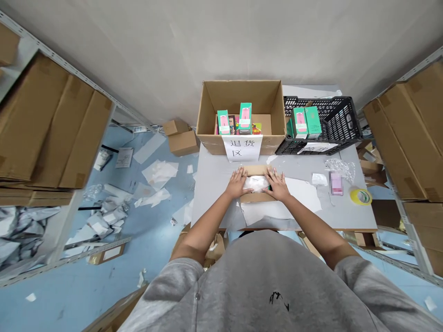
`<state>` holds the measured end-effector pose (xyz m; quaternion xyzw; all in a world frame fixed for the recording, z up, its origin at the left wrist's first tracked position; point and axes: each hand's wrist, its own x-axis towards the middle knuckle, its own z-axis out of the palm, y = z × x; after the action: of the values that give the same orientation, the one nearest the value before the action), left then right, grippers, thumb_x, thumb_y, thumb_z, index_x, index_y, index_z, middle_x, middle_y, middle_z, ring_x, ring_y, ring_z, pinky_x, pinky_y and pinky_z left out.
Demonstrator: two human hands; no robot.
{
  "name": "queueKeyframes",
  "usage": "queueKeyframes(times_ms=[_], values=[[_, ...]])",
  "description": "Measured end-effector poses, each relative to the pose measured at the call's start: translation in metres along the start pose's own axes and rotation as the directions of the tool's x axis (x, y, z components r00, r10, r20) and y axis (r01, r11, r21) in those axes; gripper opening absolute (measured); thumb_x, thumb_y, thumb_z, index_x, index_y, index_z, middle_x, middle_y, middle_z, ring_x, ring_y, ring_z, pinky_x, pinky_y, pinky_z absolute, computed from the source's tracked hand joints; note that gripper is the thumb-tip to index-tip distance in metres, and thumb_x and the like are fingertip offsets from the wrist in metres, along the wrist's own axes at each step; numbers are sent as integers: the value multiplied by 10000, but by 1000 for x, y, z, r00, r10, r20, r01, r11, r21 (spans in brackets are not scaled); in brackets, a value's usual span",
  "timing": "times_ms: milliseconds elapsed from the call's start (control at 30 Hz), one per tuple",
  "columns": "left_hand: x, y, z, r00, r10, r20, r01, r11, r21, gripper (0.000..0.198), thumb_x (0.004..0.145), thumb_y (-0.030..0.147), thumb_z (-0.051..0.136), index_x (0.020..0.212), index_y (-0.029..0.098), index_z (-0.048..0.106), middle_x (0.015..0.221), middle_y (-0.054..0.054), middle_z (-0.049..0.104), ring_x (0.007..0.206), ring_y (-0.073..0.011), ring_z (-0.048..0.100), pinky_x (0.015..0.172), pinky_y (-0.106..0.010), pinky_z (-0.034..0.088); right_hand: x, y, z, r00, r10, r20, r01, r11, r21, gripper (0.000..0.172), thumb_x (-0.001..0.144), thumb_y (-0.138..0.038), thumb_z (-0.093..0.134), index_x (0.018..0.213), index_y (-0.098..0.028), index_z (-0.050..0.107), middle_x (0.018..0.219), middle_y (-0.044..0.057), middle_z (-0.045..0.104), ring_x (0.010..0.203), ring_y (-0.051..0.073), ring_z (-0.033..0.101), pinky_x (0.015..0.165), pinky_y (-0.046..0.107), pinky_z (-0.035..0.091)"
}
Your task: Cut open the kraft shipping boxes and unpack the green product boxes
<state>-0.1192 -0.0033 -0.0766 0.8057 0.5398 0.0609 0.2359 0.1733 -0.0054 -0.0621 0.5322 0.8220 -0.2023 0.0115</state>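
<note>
A small open cardboard box (256, 197) sits near the front of the grey table (214, 193), with white wrapping (256, 184) bulging inside it. My left hand (237, 183) lies flat over the box's left side, and my right hand (277, 183) lies over its right side. Neither hand visibly grips it, and their fingers touch the white wrapping's edges. To the right are a white paper sheet (304, 193), a blurred pink packet (336, 183), crumpled clear plastic (341, 168), and a yellow tape roll (361, 196).
A large open carton (238, 94) with green-and-pink product boxes stands at the table's far end, bearing a paper sign (242, 147). Beside it is a black plastic crate (332, 124). Shelves of flattened cartons (44, 124) flank me, and paper scraps litter the blue floor (86, 286).
</note>
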Motion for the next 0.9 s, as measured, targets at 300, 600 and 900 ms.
queueKeyframes(times_ms=[300,600,900], values=[[4,45,-10,957,137,256,-187,965,184,366,1057,209,598,1404,202,716,1375,-156,688,1262,-298,658,1050,-410,526,8,-1,3,988,-153,0,153,987,-56,346,1080,-334,655,1372,-204,787,1426,170,740,1339,358,626,1146,486,496],[36,60,-4,941,-47,334,-24,978,208,476,1070,96,562,1538,145,636,1312,-208,764,1160,-299,776,969,-401,581,13,-1,7,985,-148,84,150,988,-19,383,1039,-193,688,1413,-226,767,1489,133,733,1439,317,602,1213,476,450],[38,53,-11,926,-255,279,179,946,270,328,1065,117,572,1365,47,683,1274,-268,747,1193,-326,779,979,-387,608,26,-3,0,977,-133,166,155,979,-131,370,1006,-306,801,1356,-191,783,1392,177,698,1318,334,600,1142,442,452]])
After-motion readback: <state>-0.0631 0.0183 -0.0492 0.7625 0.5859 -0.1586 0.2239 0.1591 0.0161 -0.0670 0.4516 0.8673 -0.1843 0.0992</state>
